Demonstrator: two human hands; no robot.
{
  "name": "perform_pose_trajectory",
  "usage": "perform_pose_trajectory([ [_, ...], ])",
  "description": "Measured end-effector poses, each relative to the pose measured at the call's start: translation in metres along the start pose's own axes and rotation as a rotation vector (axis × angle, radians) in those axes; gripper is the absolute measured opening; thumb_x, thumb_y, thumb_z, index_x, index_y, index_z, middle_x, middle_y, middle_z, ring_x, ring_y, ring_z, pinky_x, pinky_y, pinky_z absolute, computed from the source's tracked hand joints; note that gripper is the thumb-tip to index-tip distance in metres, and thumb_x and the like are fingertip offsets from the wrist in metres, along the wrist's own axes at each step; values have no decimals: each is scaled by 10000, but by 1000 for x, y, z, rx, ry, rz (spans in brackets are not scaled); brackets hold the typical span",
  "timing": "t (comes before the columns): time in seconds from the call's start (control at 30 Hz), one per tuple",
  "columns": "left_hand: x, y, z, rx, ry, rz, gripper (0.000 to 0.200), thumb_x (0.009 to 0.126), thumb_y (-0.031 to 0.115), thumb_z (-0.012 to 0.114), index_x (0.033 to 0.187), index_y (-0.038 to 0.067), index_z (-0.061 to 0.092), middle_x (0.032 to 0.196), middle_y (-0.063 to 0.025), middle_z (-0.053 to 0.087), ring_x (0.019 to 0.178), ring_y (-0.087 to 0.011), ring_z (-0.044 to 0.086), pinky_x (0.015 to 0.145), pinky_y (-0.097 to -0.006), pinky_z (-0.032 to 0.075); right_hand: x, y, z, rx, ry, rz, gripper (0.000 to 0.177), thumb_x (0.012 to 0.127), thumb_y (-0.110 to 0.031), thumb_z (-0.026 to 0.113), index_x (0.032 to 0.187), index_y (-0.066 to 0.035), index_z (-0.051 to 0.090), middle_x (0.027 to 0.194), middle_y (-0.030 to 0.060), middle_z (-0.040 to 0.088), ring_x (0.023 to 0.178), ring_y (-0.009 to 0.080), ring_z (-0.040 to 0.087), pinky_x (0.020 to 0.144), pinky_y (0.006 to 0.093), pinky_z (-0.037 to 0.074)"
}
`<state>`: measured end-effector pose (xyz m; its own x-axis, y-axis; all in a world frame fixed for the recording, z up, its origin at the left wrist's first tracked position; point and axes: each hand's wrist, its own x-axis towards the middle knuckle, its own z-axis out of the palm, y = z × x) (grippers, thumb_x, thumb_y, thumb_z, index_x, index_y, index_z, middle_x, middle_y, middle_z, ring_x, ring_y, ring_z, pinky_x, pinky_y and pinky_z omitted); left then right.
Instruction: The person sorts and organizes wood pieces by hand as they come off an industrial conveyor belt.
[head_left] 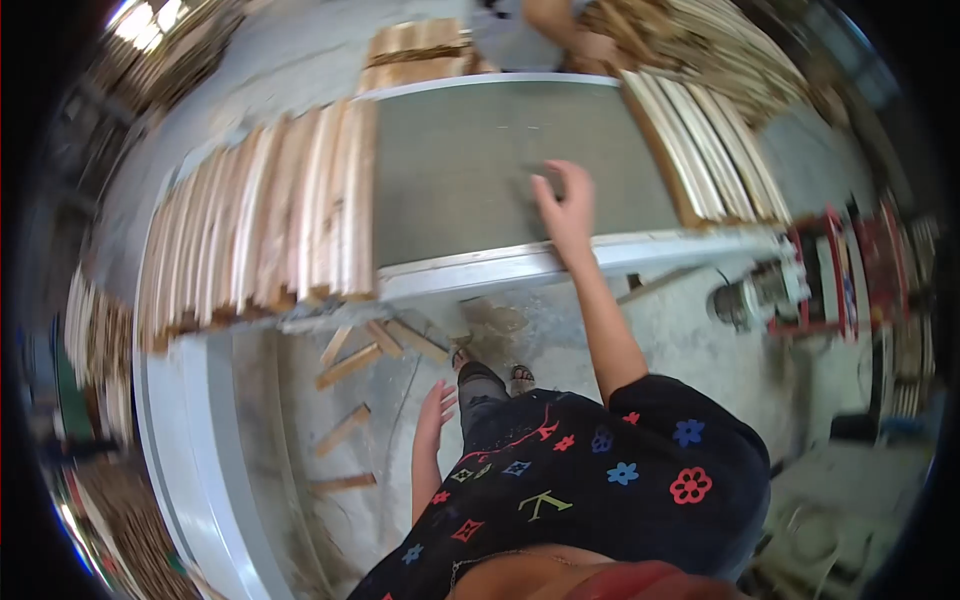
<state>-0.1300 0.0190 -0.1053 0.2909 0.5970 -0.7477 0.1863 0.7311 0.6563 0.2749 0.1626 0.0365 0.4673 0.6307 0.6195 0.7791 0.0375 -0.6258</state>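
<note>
A black flowered sleeve (640,450) lies closest. From it the right hand (565,212) reaches out, fingers (578,180) spread wide and flat on the grey table top (450,170), holding nothing. A row of wooden slats (270,220) lies well to the left of those fingers, and more slats (700,150) lie to their right. The left hand (436,405) hangs loose and empty, with offcuts (350,365) on the floor just left of its fingers.
</note>
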Motion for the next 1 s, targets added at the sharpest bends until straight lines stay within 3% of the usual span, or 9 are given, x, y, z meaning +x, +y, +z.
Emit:
perform_pose_trajectory([
  [0.07,17,-15,-24,114,37,-28,785,977,641,451,1524,85,366,1418,-117,570,1273,-250,541,1009,-429,418,-25,31,-78,-548,448,161,700,803,-375,785,1343,-24,511,1358,248,501,1272,412,461,1064,522,366],
  [0.13,29,-40,-47,180,73,-120,827,955,668,466,1521,73,367,1417,-127,566,1272,-271,540,1009,-458,412,-33,71,-130,-705,651,397,825,771,-415,808,1403,-23,452,1437,273,417,1318,432,414,1074,544,351],
  [0.3,54,-99,-77,245,24,-275,896,922,700,483,1524,50,352,1390,-147,576,1231,-314,561,1011,-530,393,-21,145,-182,-337,465,428,970,729,-450,826,1438,41,383,1383,301,463,1291,443,451,1077,497,379],
  [0.4,46,-107,-71,229,-32,-329,896,937,674,495,1540,37,316,1370,-184,580,1191,-338,588,1004,-492,447,-14,111,-189,-260,370,493,948,695,-473,822,1413,0,422,1355,271,492,1262,425,475,1070,499,373],
  [0.53,48,-135,-61,196,-9,-353,838,978,605,494,1538,14,298,1351,-252,574,1120,-357,638,968,-419,517,-44,63,-130,-556,370,515,928,689,-498,786,1426,-65,424,1212,177,532,1221,369,472,1072,523,302],
  [0.67,31,-136,-34,-11,12,-330,824,987,596,485,1539,14,295,1369,-255,564,1131,-340,643,980,-434,511,-25,50,-135,-651,361,456,1057,686,-595,791,1491,-73,350,1312,213,518,1277,365,435,1098,543,243],
  [0.8,30,-133,-26,-151,158,-317,816,986,605,480,1529,20,314,1347,-235,582,1130,-298,629,966,-427,504,69,65,-145,-593,-229,770,1008,718,-551,791,1422,31,367,1319,273,557,1225,393,565,1010,517,445],
  [0.9,17,-95,13,-42,174,-232,785,977,622,480,1489,32,397,1322,-159,606,1118,-232,591,966,-415,474,80,94,-125,-530,-178,738,1052,712,-464,811,1461,87,318,1289,268,585,1175,395,610,987,475,506],
  [1.0,22,-31,76,-41,-211,-13,716,1039,588,364,1481,28,419,1476,-164,511,1359,-254,487,1097,-385,410,9,19,-146,-416,-275,645,1061,756,-426,787,1492,109,242,1236,293,579,1155,422,590,940,472,531],
])
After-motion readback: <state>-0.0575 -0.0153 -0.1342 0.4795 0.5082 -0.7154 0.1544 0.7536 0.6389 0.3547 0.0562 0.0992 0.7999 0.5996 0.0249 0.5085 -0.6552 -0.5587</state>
